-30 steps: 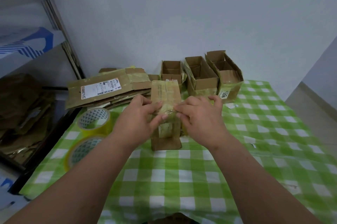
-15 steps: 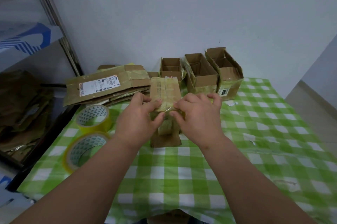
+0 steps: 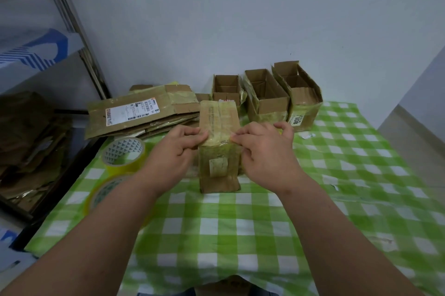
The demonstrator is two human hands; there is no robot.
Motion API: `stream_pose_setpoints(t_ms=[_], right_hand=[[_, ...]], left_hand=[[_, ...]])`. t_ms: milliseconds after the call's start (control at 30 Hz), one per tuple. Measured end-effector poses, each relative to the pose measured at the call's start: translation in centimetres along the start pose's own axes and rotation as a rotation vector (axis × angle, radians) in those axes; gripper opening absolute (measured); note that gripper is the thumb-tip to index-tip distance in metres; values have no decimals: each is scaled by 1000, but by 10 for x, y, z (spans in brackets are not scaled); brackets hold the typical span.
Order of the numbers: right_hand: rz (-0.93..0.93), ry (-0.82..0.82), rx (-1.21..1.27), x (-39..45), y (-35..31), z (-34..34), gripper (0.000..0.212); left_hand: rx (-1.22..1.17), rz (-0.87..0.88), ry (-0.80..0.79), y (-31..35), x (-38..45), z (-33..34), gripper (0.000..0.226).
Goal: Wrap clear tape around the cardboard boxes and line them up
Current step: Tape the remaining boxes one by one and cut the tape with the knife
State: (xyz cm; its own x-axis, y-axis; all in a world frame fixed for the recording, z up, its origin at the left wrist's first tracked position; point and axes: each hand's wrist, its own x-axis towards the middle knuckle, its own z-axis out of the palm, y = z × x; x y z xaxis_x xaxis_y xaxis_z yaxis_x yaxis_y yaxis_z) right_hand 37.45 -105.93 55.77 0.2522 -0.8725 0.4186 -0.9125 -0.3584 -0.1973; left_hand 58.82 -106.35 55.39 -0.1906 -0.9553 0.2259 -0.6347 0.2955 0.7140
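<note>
Both hands flanking the box, fingertips pinching

We see a green-and-white checked cloth covering the tabletop. Left of the cloth, a metal shelf frame leans up the pale wall, with crumpled brown packaging heaped below the frame.
</note>
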Motion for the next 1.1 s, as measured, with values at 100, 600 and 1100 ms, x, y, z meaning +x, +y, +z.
stream_pose_setpoints(t_ms=[100, 600, 1100], right_hand=[[9, -9, 7, 0, 0, 1, 45], [37, -177, 77, 4, -1, -14, 46], [54, -164, 56, 7, -1, -13, 36]], left_hand=[[-7, 14, -45, -2, 5, -4, 37], [-47, -12, 3, -3, 2, 1, 40], [-34, -4, 97, -1, 4, 9, 35]])
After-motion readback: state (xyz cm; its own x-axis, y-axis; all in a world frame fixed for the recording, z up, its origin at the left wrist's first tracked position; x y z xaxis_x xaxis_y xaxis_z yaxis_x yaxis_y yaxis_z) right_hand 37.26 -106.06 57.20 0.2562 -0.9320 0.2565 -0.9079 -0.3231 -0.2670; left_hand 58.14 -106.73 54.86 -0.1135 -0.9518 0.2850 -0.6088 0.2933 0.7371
